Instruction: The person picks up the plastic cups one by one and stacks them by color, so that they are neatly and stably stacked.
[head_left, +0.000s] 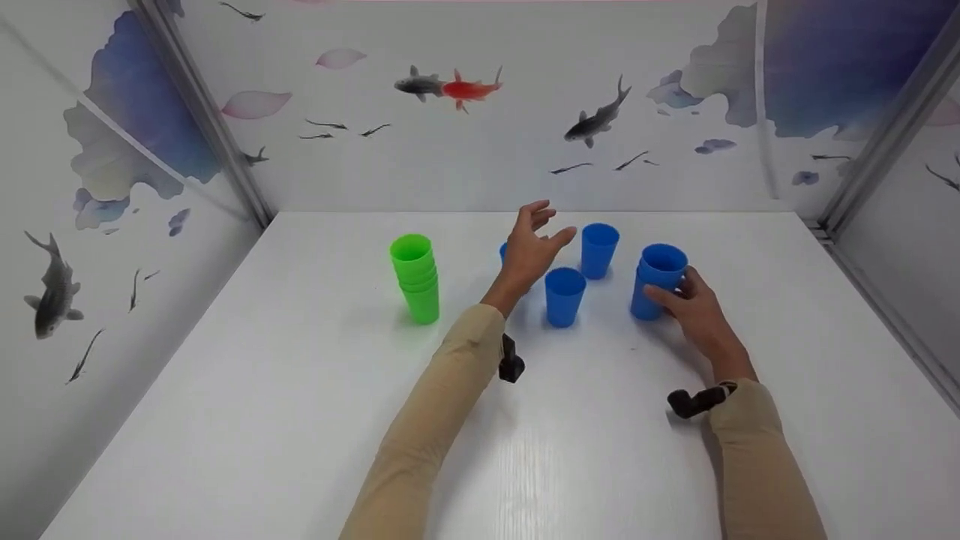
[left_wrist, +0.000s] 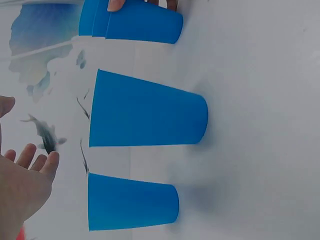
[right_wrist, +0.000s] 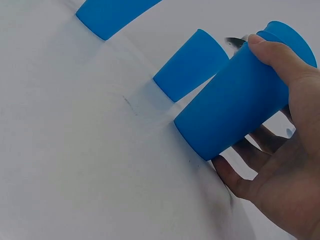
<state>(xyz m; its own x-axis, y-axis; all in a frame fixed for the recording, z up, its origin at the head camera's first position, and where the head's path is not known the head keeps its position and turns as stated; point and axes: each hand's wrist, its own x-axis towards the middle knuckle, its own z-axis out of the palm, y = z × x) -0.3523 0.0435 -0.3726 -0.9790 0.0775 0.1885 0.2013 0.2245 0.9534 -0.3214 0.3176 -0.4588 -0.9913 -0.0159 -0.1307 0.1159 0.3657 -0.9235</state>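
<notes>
Gripping a nested stack of blue tumblers [head_left: 649, 304] in the right hand [head_left: 701, 315], with the thumb pressed on the near side and fingers curled round the far side. Upright at the right of the blue group; cannot tell whether touching the table underneath. Holding nothing in the left hand [head_left: 529, 255], with loosely bent fingers and the thumb spread well away from them, to the left of a rear blue tumbler [head_left: 599, 253]. Blocking most of a half-hidden blue tumbler [head_left: 503, 253] behind that hand in the head view. Between the hands, with a front blue tumbler [head_left: 564, 300] standing upright, apart from the rear one. Left of the left forearm, with a nested stack of green tumblers [head_left: 422, 300] upright on the white table [head_left: 247, 420]. Bounded behind by a white wall panel [head_left: 480, 169] printed with fish and petals.
</notes>
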